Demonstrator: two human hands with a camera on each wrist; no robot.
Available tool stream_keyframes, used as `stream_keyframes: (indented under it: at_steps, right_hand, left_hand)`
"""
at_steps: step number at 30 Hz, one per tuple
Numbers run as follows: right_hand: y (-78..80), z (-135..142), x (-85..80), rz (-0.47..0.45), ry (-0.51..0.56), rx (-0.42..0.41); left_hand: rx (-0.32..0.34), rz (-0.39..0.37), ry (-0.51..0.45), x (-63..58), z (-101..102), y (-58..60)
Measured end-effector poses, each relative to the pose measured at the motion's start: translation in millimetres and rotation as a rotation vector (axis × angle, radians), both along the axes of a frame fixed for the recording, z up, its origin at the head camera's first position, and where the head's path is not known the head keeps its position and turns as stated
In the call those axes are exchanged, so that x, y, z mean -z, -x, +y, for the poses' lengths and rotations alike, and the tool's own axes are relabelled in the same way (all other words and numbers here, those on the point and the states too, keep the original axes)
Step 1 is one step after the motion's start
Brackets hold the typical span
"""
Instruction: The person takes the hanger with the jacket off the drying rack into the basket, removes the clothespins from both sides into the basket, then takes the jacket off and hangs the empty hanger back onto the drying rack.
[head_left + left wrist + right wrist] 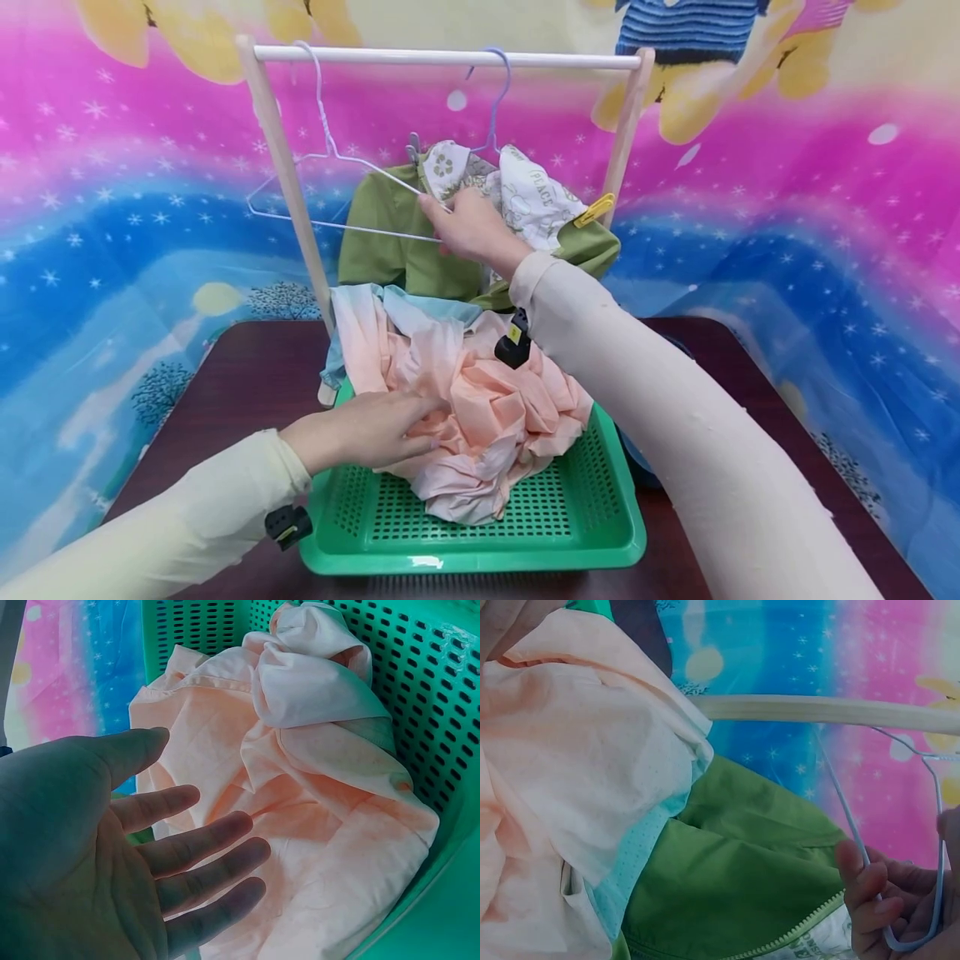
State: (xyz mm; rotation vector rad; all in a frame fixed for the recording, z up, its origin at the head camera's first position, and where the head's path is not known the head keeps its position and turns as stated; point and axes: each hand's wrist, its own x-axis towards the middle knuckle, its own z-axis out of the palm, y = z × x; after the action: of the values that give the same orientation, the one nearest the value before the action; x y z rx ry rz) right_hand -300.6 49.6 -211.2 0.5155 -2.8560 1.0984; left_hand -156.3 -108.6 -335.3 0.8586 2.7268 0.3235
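My right hand [476,225] grips the right end of a pale lavender wire hanger [352,227], whose hook sits over the rack's rail. In the right wrist view, the fingers [870,889] curl around the hanger's rounded corner [907,945]. Lower down, my left hand [375,429] reaches over a peach garment [525,392] with pale blue parts, heaped in a green basket [472,560]. Its fingers look spread and loosely straight in the left wrist view, palm showing, with no cloth held. A green jacket [375,229] with white printed lining hangs behind my right hand.
The rack has a white rail [420,57] and wooden posts [285,175]. A purple hanger [501,92] carries the jacket, with a yellow clothespin [596,211] and a grey clip [413,148] at its shoulders. Everything stands on a dark red table [247,375] before a patterned cloth backdrop.
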Motion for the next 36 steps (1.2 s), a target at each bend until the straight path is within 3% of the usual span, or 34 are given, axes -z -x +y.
stream_keyframes:
  at_steps: [7, 12, 15, 19, 28, 36]
  right_hand:
    - [-2.4, 5.0, 6.5, -0.044, 0.083, -0.091]
    - [-5.0, 12.8, 13.4, -0.129, 0.256, -0.136]
    - [-5.4, 17.4, 18.1, -0.195, 0.362, -0.149]
    - [-5.2, 25.8, 24.4, -0.242, 0.404, -0.144]
    - [-3.6, 45.4, 41.5, -0.225, 0.336, -0.132]
    - [-19.5, 70.0, 54.4, -0.101, 0.115, -0.190]
  left_hand:
    - [-0.021, -0.022, -0.002, -0.8, -0.8, -0.4]
    - [-0.035, -0.046, -0.026, -5.8, -4.9, 2.4]
    - [-0.041, -0.016, -0.045, -11.2, -9.4, 5.7]
    - [-0.043, 0.039, -0.062, -18.5, -15.1, 10.0]
    - [-0.069, 0.043, -0.095, -22.0, -25.8, 13.7]
    - [-0.130, 0.116, -0.145, -25.6, -38.0, 18.9]
